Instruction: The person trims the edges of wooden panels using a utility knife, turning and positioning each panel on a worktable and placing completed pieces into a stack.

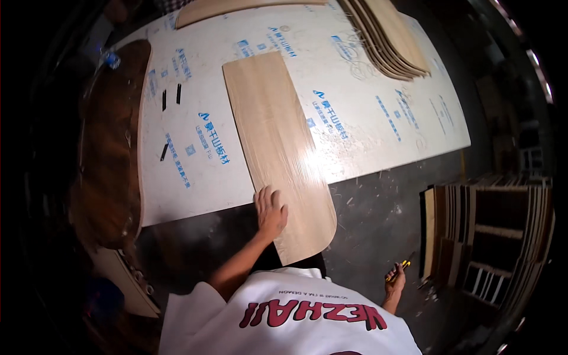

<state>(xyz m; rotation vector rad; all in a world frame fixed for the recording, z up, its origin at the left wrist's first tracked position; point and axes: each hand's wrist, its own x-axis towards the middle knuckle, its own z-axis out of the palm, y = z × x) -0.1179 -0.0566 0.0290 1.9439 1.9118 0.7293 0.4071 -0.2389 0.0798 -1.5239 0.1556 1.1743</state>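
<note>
A long, light wood-grain board [272,130] with rounded corners at its near right end lies on the white worktable [384,142]. Its near end juts over the table's front edge towards my body. My left hand [271,214] rests on the board's left side near that end, fingers stretched out and holding nothing. Off to the right, away from the board and low beside my body, my right hand [395,280] is closed around a yellow and black utility knife [406,263]. Whether its blade is out is too small to tell.
Several curved boards [393,41] are stacked at the table's far right, and another board [236,7] lies at the far edge. A brown board [112,136] borders the left. Thin black strips [178,93] lie on the table. Panels [491,231] are stacked at the right.
</note>
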